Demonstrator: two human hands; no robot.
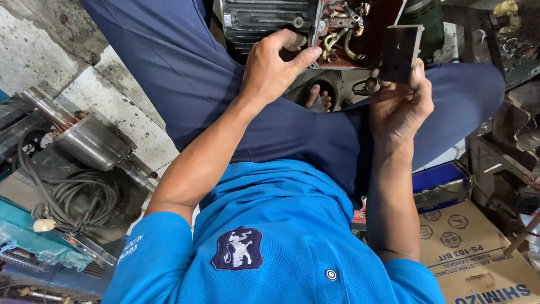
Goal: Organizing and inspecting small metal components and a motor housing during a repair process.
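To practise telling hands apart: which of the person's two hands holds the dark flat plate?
The right hand holds the dark flat plate upright. The left hand instead rests its fingers on the open terminal box.

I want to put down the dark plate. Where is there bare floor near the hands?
Bare grey concrete floor lies at the picture's left, between the dark blue trouser leg and the steel rotor cylinder. Crowded: around the open motor housing, the coiled black cable and the brown cardboard box.
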